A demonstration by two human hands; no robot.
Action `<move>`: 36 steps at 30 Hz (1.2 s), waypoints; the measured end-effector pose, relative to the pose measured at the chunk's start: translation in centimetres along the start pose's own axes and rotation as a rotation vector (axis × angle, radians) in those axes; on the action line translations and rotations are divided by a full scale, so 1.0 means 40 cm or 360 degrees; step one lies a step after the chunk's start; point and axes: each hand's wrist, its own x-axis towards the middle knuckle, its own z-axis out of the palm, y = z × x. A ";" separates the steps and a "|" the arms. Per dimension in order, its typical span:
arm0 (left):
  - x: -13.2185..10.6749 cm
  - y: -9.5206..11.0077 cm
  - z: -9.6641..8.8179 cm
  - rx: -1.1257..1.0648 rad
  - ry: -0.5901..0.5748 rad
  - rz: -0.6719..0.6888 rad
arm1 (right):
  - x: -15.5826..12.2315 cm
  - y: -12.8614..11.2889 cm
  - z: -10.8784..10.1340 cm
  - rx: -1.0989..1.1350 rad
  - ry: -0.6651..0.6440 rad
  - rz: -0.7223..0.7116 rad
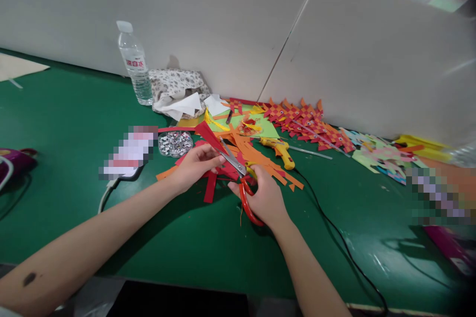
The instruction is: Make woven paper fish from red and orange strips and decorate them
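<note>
My right hand (265, 195) grips a pair of scissors (253, 212) with red handles. Their metal blades are parted and point up and left, close to the fingertips of my left hand (199, 166). That hand is closed in a pinch on a red paper strip (207, 134), whose wide end rises above the fingers. Whether the blades touch the strip I cannot tell. Under and behind both hands lie loose orange paper strips (256, 156) and red paper pieces (210, 189).
A yellow glue gun (279, 151) lies right of the strips, its black cord (327, 215) running to the front edge. Around them are a box of googly eyes (174, 144), woven paper fish (297, 121), a water bottle (137, 67), a patterned pouch (174, 84) and a blurred phone (130, 153).
</note>
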 end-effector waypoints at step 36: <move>0.004 -0.010 -0.013 -0.0015 -0.0039 -0.0005 | 0.002 0.005 -0.002 0.0186 0.0016 -0.0049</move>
